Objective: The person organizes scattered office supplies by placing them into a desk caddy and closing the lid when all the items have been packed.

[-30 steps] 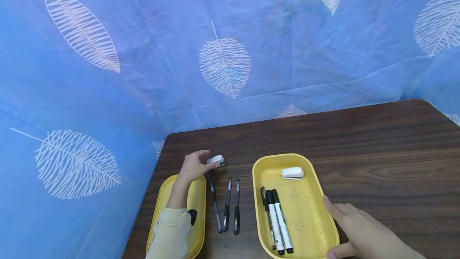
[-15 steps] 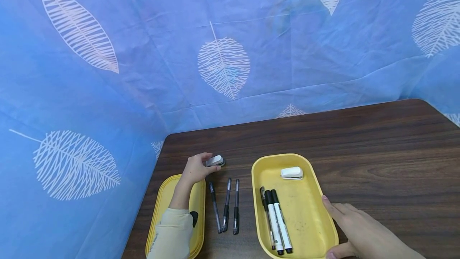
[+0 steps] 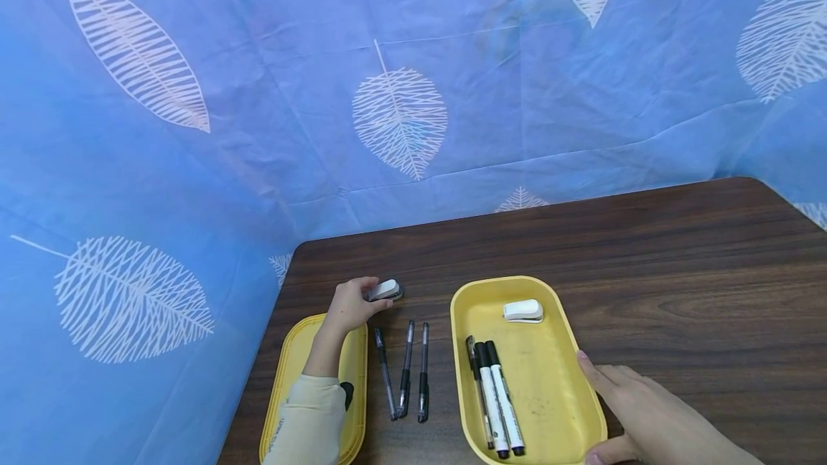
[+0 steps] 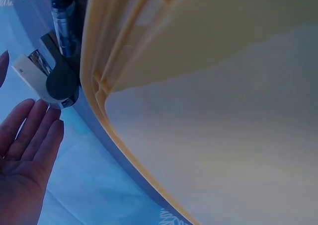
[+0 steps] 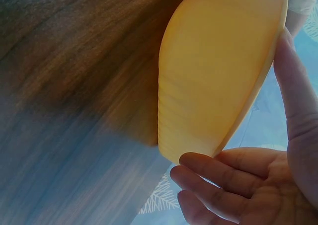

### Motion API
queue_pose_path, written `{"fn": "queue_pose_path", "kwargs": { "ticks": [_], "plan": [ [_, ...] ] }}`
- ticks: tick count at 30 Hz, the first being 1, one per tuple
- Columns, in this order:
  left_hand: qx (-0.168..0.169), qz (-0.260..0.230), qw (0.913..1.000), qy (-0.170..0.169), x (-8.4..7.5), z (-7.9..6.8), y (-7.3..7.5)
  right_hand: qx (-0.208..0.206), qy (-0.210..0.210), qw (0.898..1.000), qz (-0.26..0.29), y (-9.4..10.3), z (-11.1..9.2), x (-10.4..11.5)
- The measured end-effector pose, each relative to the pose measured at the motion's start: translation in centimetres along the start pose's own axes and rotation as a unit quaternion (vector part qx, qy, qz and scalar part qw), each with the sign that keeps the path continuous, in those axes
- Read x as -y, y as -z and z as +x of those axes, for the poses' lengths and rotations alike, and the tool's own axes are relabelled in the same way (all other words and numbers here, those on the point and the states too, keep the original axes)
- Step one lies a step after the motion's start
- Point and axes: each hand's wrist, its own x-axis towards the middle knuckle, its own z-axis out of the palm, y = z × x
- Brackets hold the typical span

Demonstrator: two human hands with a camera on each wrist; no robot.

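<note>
My left hand [image 3: 349,305] has its thumb and nearly straight fingers spread about a small dark-based white stapler [image 3: 388,289] on the dark wood-grain table [image 3: 665,257] — thumb on the near side, fingers on the far. My right hand [image 3: 642,407], fingers loosely extended, rests against a deep yellow plastic tray [image 3: 545,386] holding another white stapler [image 3: 522,309], two white black-capped markers [image 3: 506,405] and a slim black-and-clear pen [image 3: 479,380]. Three similar pens [image 3: 406,372] lie between that tray and a shallow yellow plastic tray [image 3: 304,350] under my left forearm [image 3: 325,355].
</note>
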Motion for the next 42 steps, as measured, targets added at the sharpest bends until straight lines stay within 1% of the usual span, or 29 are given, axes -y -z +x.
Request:
{"fn": "queue_pose_path", "kwargs": {
  "ticks": [11, 17, 22, 25, 29, 33, 42],
  "plan": [
    [-0.005, 0.030, 0.9995, 0.003, 0.3, 0.4, -0.5, 0.017, -0.019, 0.999, 0.034, 0.2, 0.0, 0.3],
    [-0.003, 0.028, 0.9996, 0.004, 0.3, 0.5, -0.7, 0.029, -0.019, 0.998, 0.060, 0.3, -0.1, 0.1],
    [-0.003, 0.031, 0.9995, 0.001, 0.6, 0.8, -0.9, 0.019, -0.012, 0.999, 0.027, 0.1, 0.2, 0.0],
    [0.000, 0.034, 0.9994, 0.005, 0.8, 0.9, -1.1, 0.007, -0.007, 1.000, -0.007, 0.0, 0.3, -0.1],
    [0.008, 0.040, 0.9991, 0.015, 0.9, 1.1, -1.2, -0.007, 0.013, 1.000, -0.028, -0.2, 0.2, -0.3],
    [0.013, 0.041, 0.9989, 0.018, 1.0, 1.2, -1.2, -0.011, 0.022, 0.999, -0.032, -0.2, 0.0, -0.5],
    [0.001, 0.042, 0.9990, 0.015, 1.2, 1.4, -1.4, -0.001, 0.012, 0.999, -0.034, -0.1, 0.3, -0.3]
  ]
}}
